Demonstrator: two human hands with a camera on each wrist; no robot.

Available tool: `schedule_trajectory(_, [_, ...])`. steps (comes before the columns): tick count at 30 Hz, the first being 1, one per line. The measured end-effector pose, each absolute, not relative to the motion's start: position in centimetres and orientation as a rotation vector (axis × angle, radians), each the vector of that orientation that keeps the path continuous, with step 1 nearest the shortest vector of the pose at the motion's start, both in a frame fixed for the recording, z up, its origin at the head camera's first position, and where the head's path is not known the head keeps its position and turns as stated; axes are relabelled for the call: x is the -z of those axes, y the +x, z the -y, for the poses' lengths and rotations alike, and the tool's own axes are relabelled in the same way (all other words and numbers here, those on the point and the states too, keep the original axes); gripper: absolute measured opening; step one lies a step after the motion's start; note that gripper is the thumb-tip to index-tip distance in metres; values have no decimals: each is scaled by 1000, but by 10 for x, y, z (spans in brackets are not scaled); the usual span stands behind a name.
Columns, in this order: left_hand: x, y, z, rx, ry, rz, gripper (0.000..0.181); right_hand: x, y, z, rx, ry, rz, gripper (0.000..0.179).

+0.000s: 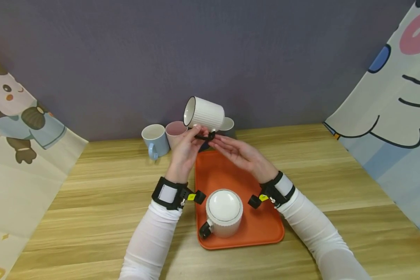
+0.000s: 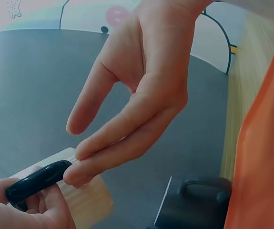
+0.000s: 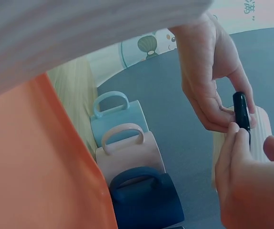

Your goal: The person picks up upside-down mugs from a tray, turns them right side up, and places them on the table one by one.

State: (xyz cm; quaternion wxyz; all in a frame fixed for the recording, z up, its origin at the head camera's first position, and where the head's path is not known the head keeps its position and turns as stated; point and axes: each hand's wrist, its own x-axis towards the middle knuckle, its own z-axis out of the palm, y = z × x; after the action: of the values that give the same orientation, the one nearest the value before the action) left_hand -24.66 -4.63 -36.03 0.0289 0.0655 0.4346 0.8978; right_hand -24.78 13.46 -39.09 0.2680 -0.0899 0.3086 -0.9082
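Note:
A white ribbed mug (image 1: 208, 113) with a black rim is held on its side above the tray's far end, its mouth facing left. My left hand (image 1: 184, 151) grips its black handle (image 3: 241, 110) between thumb and fingers, at the mug's lower side. From the right, my right hand (image 1: 243, 157) reaches in with fingers straight, the tips touching the handle's end; its thumb stands apart in the left wrist view. Below, a second white ribbed mug (image 1: 225, 205) stands upside down on the orange tray (image 1: 262, 235), its black handle pointing to the lower left.
Along the back wall stand a light blue mug (image 1: 155, 139), a pink mug (image 1: 175, 129), a dark blue mug (image 3: 148, 202) and a grey mug (image 1: 228, 125), the last two partly behind the hands and raised mug. Wooden tabletop (image 1: 101, 210) surrounds the tray.

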Motion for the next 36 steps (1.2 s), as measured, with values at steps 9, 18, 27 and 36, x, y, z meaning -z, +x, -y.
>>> schedule_trajectory(9, [362,-248,44,-2774,185,-1411,25,396,-248,-133,2362,-244,-814,28])
schedule_trajectory(18, [359,-245,46,-2781,251,-1546,25,392,-249,-139,2133,-376,-1677,42])
schedule_trajectory(27, [357,-247,43,-2794,269,-1589,31,395,-244,-145,1431,-506,-3038,31])
schedule_trajectory(36, [359,-252,39,-2778,198,-1654,25,403,-236,-163,1026,-487,-3471,29])
